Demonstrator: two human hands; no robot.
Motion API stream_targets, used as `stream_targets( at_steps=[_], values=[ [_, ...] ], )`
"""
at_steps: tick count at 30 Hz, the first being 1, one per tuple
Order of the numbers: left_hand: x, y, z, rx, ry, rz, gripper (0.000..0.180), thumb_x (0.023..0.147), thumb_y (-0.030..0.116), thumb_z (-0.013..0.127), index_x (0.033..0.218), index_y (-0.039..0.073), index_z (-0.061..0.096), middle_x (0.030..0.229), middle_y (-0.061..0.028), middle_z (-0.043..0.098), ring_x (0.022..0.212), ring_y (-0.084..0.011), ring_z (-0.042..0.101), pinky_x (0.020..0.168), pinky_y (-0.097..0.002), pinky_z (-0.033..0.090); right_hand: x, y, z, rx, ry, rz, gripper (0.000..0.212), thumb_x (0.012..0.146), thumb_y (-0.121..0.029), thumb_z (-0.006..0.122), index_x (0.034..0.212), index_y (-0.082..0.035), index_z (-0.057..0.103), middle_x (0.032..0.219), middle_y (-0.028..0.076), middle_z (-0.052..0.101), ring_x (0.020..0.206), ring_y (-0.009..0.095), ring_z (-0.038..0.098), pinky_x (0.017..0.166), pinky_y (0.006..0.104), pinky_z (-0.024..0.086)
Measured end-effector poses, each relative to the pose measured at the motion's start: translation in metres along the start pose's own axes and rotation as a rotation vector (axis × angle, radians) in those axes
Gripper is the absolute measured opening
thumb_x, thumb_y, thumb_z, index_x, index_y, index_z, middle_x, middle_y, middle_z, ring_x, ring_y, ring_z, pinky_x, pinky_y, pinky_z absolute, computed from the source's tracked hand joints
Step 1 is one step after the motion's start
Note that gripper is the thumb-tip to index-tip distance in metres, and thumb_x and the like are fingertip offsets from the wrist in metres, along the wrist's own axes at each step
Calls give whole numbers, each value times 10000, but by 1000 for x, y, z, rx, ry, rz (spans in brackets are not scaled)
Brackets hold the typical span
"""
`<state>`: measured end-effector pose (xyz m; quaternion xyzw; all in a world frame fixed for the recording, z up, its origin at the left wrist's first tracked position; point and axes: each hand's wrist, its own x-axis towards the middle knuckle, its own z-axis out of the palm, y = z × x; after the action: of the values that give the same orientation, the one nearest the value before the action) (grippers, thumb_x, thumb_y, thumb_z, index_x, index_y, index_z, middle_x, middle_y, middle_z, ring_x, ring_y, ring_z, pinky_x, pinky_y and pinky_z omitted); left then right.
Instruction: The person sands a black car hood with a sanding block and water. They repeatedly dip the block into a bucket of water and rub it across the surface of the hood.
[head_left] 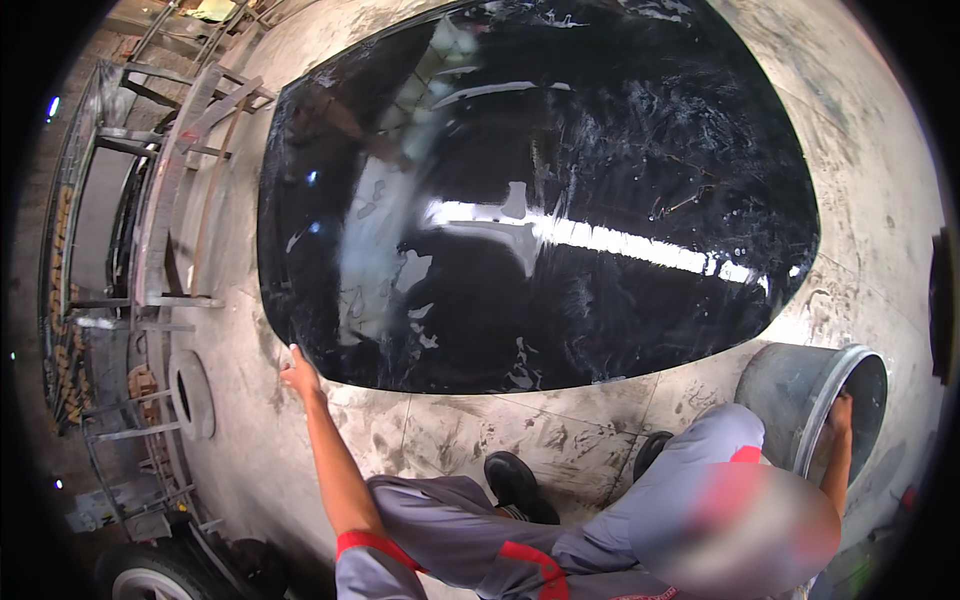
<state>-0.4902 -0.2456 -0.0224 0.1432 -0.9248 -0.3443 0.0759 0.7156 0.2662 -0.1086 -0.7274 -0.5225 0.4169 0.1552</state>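
In the head view, a glossy black panel (500,300) is seen spread flat above or on the stained floor (450,430), in front of the person; whatever it may be rested on is hidden. From its broad, thin, smooth form, it is judged to be stiff, awkward rather than very heavy, and easily scratched. Its face is streaked as if wet, so a slippery surface should be expected; it would best be held by the rim, near both ends. Its long axis is laid roughly left to right, the straighter end being turned left and the rounder end right, though the outline is bent by the lens. The left hand (301,374) is placed at its near left corner, but whether the grip is closed on the rim is not clearly shown. The right hand (841,411) is put into the mouth of a grey bucket (783,397); its grip is too hidden to be judged.
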Motion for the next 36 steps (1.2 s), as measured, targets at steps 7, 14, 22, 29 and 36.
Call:
stream_targets(
  at_steps=[7, 14, 22, 29, 36],
  values=[
    [31, 12, 36, 171, 70, 327, 440, 960, 310, 620, 1276, 9, 568, 1319, -248, 543, 1270, -427, 496, 1095, -508, 375, -95, -251, 2, -633, 1082, -432, 545, 1089, -407, 436, 1414, 9, 574, 1369, 274, 622, 1305, 417, 566, 1085, 433, 424],
    [-28, 28, 64, -13, 149, 525, 284, 976, 241, 611, 1163, 28, 598, 1236, -179, 530, 1214, -392, 484, 1036, -537, 371, -119, -499, 338, -296, 567, -923, 465, 1125, -272, 369, 1520, -56, 486, 1531, 163, 530, 1437, 278, 478, 1211, 369, 327],
    [-19, 26, 61, -10, 82, 633, 248, 995, 223, 615, 1101, -1, 609, 1115, -164, 603, 1091, -358, 545, 982, -487, 408, -196, -570, 587, -630, -7, -1272, 654, 940, -174, 637, 1546, -69, 413, 1577, 262, 379, 1471, 441, 362, 1192, 549, 310],
    [-48, -9, 52, 126, 328, 351, 532, 943, 380, 700, 1270, -15, 561, 1224, -227, 552, 1174, -417, 517, 1030, -535, 392, -152, -608, 619, -704, 98, -1201, 718, 1002, -430, 544, 1554, 0, 382, 1630, 254, 322, 1520, 397, 303, 1216, 538, 264],
    [-101, -11, 44, -335, -41, -392, 937, 961, 667, 586, 1382, -154, 419, 1398, -326, 515, 1221, -407, 585, 1104, -449, 449, -142, -625, 606, -846, -37, -1191, 950, 953, -634, 535, 1594, 24, 294, 1673, 229, 266, 1559, 358, 248, 1241, 484, 211]
  ],
)
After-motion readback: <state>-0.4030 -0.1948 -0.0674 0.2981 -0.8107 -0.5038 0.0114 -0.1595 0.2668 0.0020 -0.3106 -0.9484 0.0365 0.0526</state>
